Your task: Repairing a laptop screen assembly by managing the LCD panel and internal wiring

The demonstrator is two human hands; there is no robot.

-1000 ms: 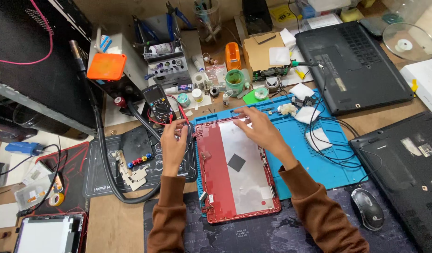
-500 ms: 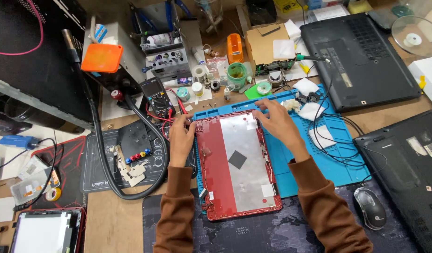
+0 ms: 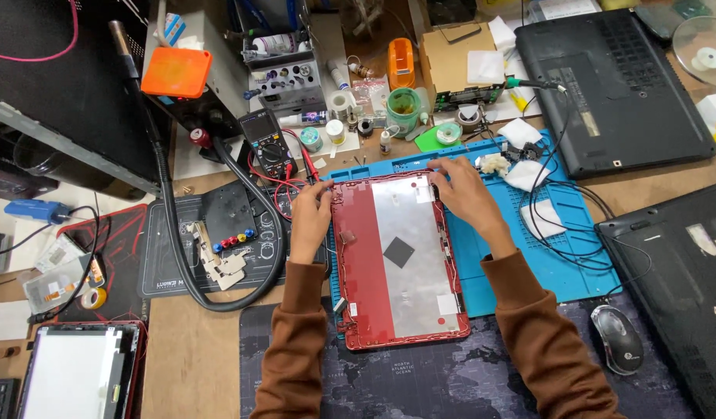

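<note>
Here the red laptop lid shell (image 3: 400, 260) is shown flat between both grips, steadied by the left hand (image 3: 310, 221) and right hand (image 3: 468, 198), fingers curled on its far corners. A light, thin, flexible panel is judged; edges are best held.

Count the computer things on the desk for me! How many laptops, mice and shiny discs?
Red laptop lid, under both hands: 1
Black laptops: 2
Computer mouse: 1
Shiny disc: 1
Total: 5
</note>
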